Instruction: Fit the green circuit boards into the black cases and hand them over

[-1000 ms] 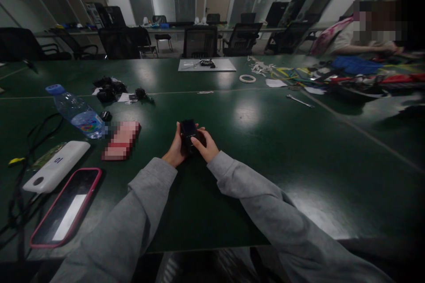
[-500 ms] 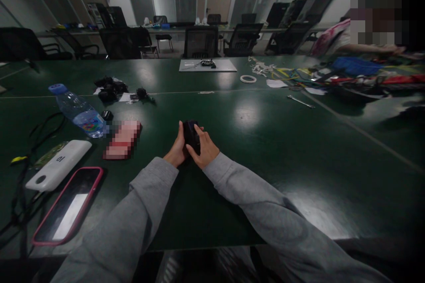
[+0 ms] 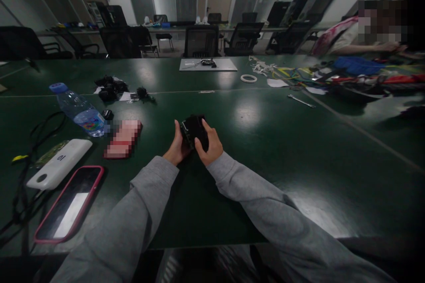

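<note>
A small black boxy object [image 3: 195, 129], with pale markings along its left side, is held between my two hands over the green table. Its exact kind is too dark to make out. My left hand [image 3: 178, 147] supports it from the left and below, thumb raised beside its edge. On the right side, my right hand [image 3: 210, 143] grips it with the thumb on the near edge and the fingers along the far right. Some of the fingers are hidden behind the object.
Left of my hands lie a pink phone [image 3: 123, 139], a red-rimmed phone [image 3: 69, 205], a white power bank [image 3: 59, 163] and a tilted water bottle [image 3: 79, 110]. Farther off are black parts [image 3: 111, 88], a white ring [image 3: 249, 78] and a wrench [image 3: 301, 101]. A person sits at right behind tangled cables.
The black object has turned so that a broader face shows, with its left side now visible. My right hand has shifted slightly right with it; my left thumb has moved a little left.
</note>
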The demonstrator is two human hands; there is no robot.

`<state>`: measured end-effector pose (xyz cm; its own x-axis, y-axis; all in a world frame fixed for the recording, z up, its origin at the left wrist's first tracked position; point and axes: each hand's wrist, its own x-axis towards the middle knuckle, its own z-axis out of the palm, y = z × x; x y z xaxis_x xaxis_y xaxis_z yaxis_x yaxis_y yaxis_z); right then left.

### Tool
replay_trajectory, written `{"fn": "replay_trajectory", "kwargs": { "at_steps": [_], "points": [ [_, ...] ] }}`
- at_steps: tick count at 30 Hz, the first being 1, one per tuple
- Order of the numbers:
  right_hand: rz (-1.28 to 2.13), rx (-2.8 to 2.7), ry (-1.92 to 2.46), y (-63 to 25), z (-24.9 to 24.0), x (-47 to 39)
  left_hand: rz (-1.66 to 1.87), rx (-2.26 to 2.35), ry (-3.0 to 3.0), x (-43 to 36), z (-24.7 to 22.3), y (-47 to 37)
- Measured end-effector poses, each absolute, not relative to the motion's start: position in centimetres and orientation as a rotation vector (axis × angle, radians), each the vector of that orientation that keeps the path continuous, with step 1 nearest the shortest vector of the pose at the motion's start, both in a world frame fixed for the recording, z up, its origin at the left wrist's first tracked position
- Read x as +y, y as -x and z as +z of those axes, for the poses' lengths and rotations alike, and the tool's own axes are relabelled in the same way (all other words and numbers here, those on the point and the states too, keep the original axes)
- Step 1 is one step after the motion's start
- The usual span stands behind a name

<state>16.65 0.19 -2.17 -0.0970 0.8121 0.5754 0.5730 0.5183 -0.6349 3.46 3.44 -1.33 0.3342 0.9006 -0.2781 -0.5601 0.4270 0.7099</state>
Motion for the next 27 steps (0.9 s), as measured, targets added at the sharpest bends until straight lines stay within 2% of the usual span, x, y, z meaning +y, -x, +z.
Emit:
{"fn": "replay_trajectory", "kwargs": {
  "at_steps": [6,13,27],
  "points": [
    [0.151,-1.699,1.171,-18.3,-1.5,1.1,1.087,0.708,-0.516,3.8,-1.1,-3.3],
    [0.05,-1.815,1.258,-18.6,-3.5,2.6,1.039,0.712,-0.477,3.4,-0.4,-3.3],
    [0.12,-1.871,1.232,-18.2,-4.3,2.9,1.013,0.655,-0.507,3.3,-0.2,-3.3]
  ]
}}
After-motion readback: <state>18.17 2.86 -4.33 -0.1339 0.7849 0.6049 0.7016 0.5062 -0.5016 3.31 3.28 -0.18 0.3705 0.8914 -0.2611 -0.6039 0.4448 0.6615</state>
